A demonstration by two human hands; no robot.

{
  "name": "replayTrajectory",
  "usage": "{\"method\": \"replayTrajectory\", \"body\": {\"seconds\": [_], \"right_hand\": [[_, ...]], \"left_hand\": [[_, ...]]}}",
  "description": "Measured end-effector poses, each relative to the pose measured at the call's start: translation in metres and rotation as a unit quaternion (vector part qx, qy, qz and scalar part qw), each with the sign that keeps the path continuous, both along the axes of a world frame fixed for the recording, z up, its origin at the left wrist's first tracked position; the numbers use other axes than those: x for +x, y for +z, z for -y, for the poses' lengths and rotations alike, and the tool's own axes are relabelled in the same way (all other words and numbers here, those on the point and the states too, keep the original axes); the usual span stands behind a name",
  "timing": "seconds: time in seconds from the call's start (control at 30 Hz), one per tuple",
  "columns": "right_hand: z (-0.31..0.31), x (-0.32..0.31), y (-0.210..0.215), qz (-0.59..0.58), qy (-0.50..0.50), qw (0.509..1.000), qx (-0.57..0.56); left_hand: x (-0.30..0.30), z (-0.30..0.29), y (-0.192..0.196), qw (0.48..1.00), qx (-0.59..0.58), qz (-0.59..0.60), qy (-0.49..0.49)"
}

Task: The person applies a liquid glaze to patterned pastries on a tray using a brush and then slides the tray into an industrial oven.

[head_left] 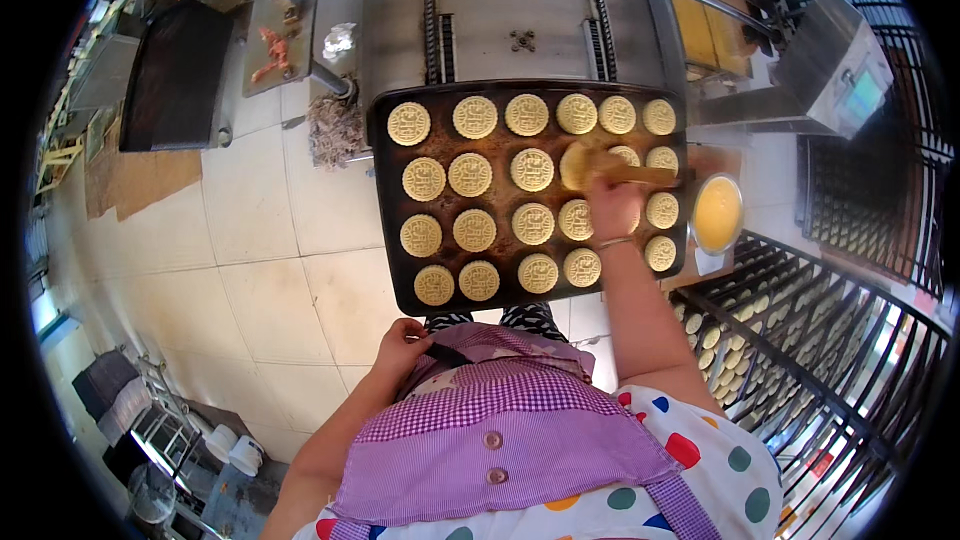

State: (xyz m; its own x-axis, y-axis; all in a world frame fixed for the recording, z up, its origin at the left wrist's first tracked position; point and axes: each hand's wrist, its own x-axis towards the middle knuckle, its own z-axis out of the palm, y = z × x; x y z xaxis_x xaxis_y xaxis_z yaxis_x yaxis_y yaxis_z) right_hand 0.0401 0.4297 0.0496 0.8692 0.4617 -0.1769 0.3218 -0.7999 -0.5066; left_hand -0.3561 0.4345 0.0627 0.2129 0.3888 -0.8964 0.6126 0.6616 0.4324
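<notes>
1. Right hand (615,202): right of centre, closed around the handle of a brush (646,176). Motion blur on both; exact finger placement not readable.
2. Brush: handle points to frame right, blurred head to the left, at a cake in the second row from top. Can't tell if it's touching or just above.
3. Left hand (403,342): lower centre, fingers curled, beside the purple apron (500,455), below the tray's lower edge. Can't tell if it pinches anything.
4. Tray (500,252): dark, rectangular, centre to upper centre of frame. Carries round cakes (533,223), pale yellow, stamped tops, scalloped edges, four rows. Right hand and forearm cover part of the right side.
5. Bowl (717,214): yellow contents, just beside the tray's right edge.
6. Black rack (820,360): lower right, more round pale pieces on its levels.
7. Metal machine (520,30): upper centre, beyond the tray, two chains running up the frame.
8. Tiled floor (270,315): left half.
</notes>
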Motion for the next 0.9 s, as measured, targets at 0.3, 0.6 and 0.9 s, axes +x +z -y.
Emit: {"method": "replayTrajectory", "body": {"seconds": [0.3, 0.6, 0.9], "right_hand": [[0.023, -0.002, -0.021, -0.066, 0.102, 0.983, 0.138], [0.078, 0.13, 0.001, 0.052, -0.063, 0.99, 0.112], [0.082, 0.13, -0.017, -0.068, 0.022, 0.976, 0.205]], "left_hand": [[0.059, -0.079, 0.016, 0.864, 0.474, 0.069, -0.156], [0.152, -0.162, 0.004, 0.776, 0.498, 0.023, -0.386], [0.184, -0.156, 0.002, 0.736, 0.474, -0.068, -0.478]]}}
